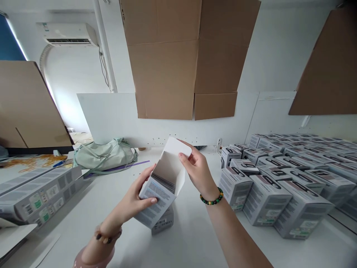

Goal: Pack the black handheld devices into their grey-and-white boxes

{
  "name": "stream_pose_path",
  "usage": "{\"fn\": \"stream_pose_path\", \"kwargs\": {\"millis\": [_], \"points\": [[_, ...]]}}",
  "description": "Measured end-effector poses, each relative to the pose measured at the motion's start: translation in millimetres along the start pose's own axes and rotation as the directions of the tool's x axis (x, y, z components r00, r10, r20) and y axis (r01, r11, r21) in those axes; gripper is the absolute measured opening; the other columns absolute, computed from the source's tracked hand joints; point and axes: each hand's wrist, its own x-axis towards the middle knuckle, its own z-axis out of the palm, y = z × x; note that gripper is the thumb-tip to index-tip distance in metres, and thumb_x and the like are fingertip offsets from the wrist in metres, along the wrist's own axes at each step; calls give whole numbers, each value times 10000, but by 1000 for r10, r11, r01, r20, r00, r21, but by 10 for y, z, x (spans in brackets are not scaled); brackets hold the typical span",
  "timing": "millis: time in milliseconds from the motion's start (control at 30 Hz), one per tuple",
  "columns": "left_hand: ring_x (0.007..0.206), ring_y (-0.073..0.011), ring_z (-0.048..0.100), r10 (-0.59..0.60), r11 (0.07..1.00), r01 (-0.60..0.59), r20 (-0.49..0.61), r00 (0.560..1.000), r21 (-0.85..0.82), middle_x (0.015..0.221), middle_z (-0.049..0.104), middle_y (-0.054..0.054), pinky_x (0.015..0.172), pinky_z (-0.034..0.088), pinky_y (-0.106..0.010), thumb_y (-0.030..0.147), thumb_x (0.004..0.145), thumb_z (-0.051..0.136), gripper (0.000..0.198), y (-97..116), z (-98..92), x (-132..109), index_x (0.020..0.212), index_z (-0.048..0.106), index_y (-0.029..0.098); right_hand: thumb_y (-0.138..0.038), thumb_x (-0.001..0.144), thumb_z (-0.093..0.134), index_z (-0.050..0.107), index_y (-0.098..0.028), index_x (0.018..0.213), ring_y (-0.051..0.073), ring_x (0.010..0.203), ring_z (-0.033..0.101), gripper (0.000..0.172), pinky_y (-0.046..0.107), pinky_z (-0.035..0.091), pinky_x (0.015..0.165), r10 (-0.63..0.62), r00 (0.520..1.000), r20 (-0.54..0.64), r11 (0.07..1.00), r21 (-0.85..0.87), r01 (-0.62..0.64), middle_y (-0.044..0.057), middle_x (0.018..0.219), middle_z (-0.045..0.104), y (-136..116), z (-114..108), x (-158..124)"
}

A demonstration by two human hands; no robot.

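A grey-and-white printed carton (pixel 158 203) is held tilted above the white table, its top end open. My left hand (pixel 139 197) is closed round the carton's left side, thumb across the printed front. With thumb and fingers, my right hand (pixel 197 167) pinches the carton's raised white lid flap (pixel 175 147). Inside the opening, a dark layered edge (pixel 164 182) shows; what it belongs to I cannot make out. Beneath the held carton, a second small grey box (pixel 164 222) with printed marks sits on the table, partly hidden.
Rows of similar cartons (pixel 267 201) fill the right side. At left lie flat, grey printed cartons (pixel 41 197). A pale green bag (pixel 106 154) rests at the back left, beside a purple strip (pixel 142 162). Brown cardboard sheets (pixel 167 74) hang on the wall.
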Motion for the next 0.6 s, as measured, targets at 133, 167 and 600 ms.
{"fn": "stream_pose_path", "kwargs": {"millis": [133,167,600], "points": [[1272,-404,490,6,1000,-6,43,999,-3,1446,505,-89,1008,471,-461,479,729,753,801,22,9,-3,1447,442,312,-315,967,470,567,-277,1362,157,657,631,408,312,545,665,-88,996,-5,975,-207,85,5,816,720,64,-90,12],[1258,-402,499,10,1000,-9,47,999,-3,1422,525,-92,1004,471,-461,488,730,751,802,15,11,-7,1448,442,310,-271,965,464,598,-288,1329,168,757,668,389,328,558,735,-157,988,6,964,-216,154,13,918,741,84,-100,18],[1243,-377,513,-30,999,28,110,993,20,1470,471,-106,1005,468,-432,588,760,692,861,-48,-43,-26,1493,349,294,-139,928,438,736,-292,1111,188,1243,600,382,378,526,1010,-311,949,47,933,-174,314,10,1315,660,174,-121,57]]}}
